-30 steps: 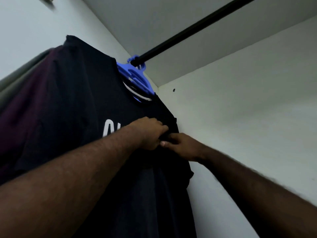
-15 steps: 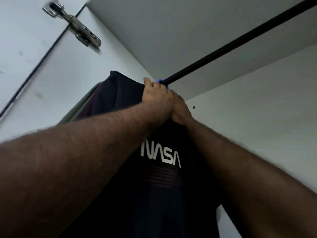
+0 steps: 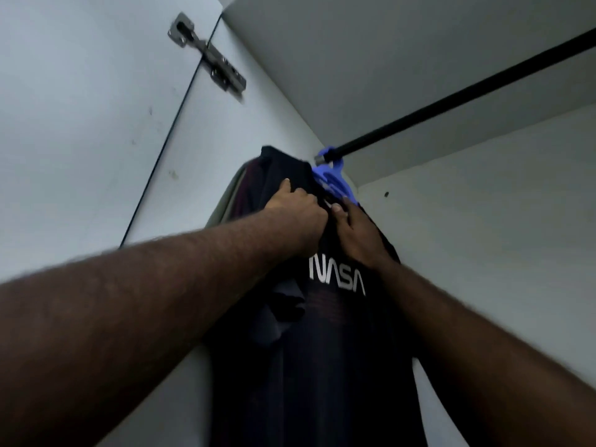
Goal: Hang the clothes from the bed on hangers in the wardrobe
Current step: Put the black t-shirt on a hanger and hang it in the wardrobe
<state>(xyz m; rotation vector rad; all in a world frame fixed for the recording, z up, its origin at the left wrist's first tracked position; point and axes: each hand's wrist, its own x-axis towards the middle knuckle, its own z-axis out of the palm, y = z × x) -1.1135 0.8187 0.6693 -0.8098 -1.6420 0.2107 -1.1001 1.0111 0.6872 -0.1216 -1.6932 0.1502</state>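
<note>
A black T-shirt [image 3: 325, 350] with white NASA lettering hangs on a blue plastic hanger [image 3: 335, 180], whose hook sits over the black wardrobe rail [image 3: 451, 104] at its left end. My left hand [image 3: 298, 217] grips the shirt's fabric near the collar, thumb up on the left shoulder. My right hand [image 3: 358, 230] lies on the collar just beside it, fingers stretched toward the hanger's neck; its fingertips are partly hidden behind the left hand.
Behind the black shirt hang other garments, one maroon [image 3: 248, 195] and one olive [image 3: 230, 201], pressed against the wardrobe's left wall. A metal door hinge [image 3: 209, 59] sits high on the left. The white back wall [image 3: 483, 253] is on the right.
The view has dropped slightly and the hanger shows again. Both hands have come down from the rail end to the shirt's collar, and they have spread slightly apart.
</note>
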